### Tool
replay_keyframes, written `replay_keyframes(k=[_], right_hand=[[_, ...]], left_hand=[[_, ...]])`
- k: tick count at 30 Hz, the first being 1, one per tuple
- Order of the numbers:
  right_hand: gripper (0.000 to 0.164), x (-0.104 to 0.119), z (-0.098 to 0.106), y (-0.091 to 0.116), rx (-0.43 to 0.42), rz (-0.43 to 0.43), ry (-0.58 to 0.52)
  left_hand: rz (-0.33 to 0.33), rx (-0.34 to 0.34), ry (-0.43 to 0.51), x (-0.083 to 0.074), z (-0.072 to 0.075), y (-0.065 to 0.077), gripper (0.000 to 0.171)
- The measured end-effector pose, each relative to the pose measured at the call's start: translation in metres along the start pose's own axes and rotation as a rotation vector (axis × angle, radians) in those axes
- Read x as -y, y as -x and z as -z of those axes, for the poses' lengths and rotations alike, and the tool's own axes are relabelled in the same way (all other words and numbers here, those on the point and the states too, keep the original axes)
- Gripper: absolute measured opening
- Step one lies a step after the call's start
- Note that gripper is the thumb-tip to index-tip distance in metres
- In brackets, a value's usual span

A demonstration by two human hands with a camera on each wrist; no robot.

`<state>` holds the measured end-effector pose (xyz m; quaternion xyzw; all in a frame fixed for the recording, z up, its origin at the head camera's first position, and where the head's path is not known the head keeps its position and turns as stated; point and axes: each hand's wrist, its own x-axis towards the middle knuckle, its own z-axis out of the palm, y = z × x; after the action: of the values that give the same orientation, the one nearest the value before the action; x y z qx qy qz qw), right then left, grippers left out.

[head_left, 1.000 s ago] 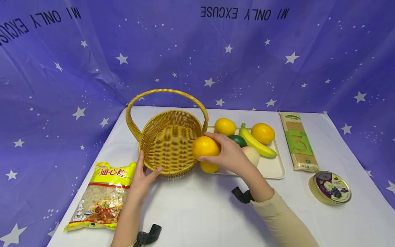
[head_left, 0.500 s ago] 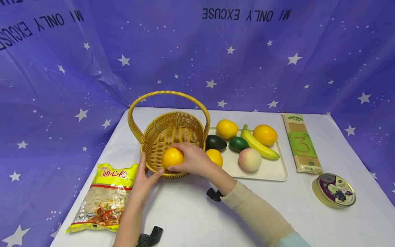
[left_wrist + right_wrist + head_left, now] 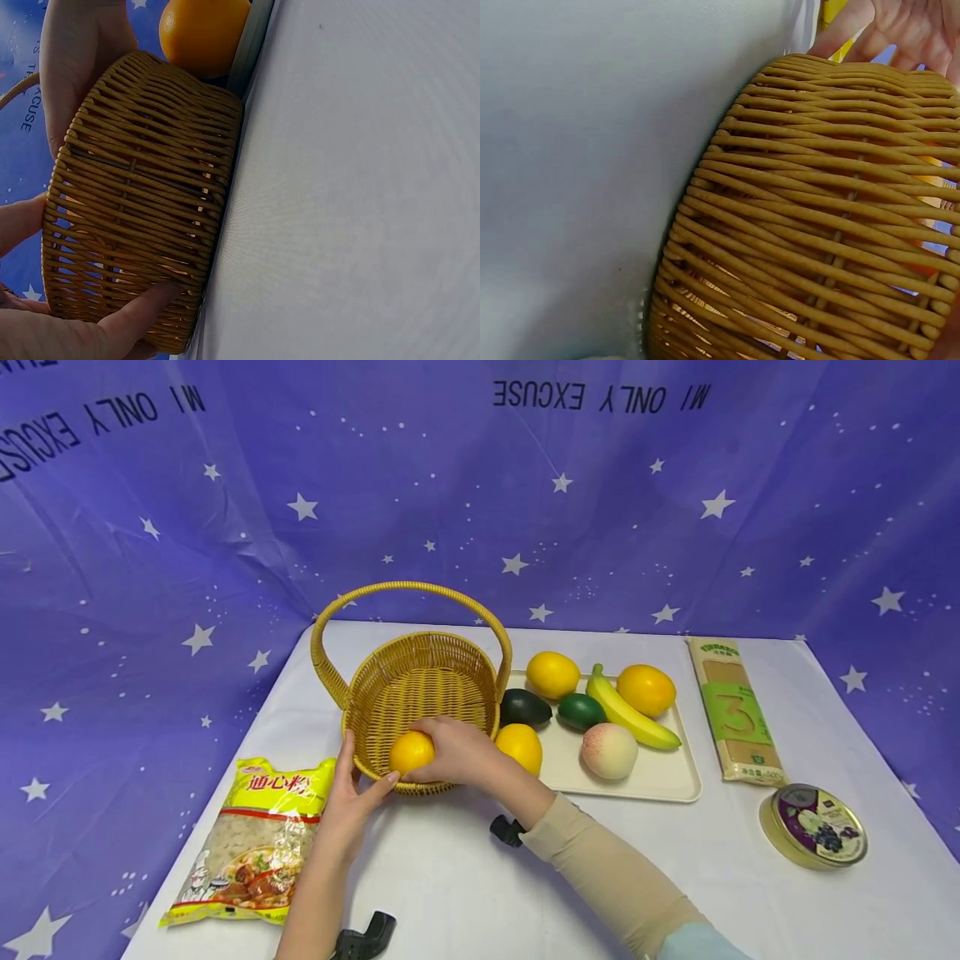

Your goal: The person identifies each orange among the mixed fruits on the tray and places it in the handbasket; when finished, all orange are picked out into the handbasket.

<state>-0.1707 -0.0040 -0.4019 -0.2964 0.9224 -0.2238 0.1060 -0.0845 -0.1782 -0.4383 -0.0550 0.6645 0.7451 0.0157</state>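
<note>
My right hand (image 3: 461, 756) reaches over the near rim of the yellow wicker basket (image 3: 420, 652) and holds an orange (image 3: 411, 753) low inside it, near the front left wall. The palm and part of the fruit's right side are hidden. My left hand (image 3: 348, 806) steadies the basket at its front left, thumb at the front rim and fingers along the outer wall. In the left wrist view, fingers (image 3: 146, 307) lie against the woven side. Woven strands fill most of the right wrist view, with the left hand (image 3: 907, 34) beyond the top rim.
Right of the basket, a cream tray (image 3: 660, 785) bears several yellow-orange fruits, a banana (image 3: 633, 718), a peach (image 3: 609, 752) and dark green avocados (image 3: 525, 707). A noodle pack (image 3: 735, 710) and a round tin (image 3: 813, 827) lie farther right. A macaroni bag (image 3: 255, 843) lies at left.
My right hand has carried the orange leftward from beside the tray, over the rim and down into the basket. Over the last half second it sank slightly lower. My left hand stayed at the basket.
</note>
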Motion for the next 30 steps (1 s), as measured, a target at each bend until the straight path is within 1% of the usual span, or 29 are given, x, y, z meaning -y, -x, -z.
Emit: replay_keyframes(k=[10,21,26,30], right_hand=[[0.07,0.003,0.002,-0.001,0.033,-0.029,0.012],[0.073,0.001,0.006,0.004,0.057,-0.032,0.0],[0.079,0.0,0.011,0.008,0.028,-0.011,-0.01],[0.084,-0.001,0.018,0.015,-0.035,-0.003,-0.022]], left_hand=[[-0.004,-0.001,-0.014,0.0,0.002,0.001,0.098],[0.009,-0.005,-0.02,-0.001,0.0,0.001,0.098],[0.004,-0.005,-0.013,-0.002,0.0,0.002,0.097],[0.0,-0.006,-0.014,-0.002,0.0,0.002,0.097]])
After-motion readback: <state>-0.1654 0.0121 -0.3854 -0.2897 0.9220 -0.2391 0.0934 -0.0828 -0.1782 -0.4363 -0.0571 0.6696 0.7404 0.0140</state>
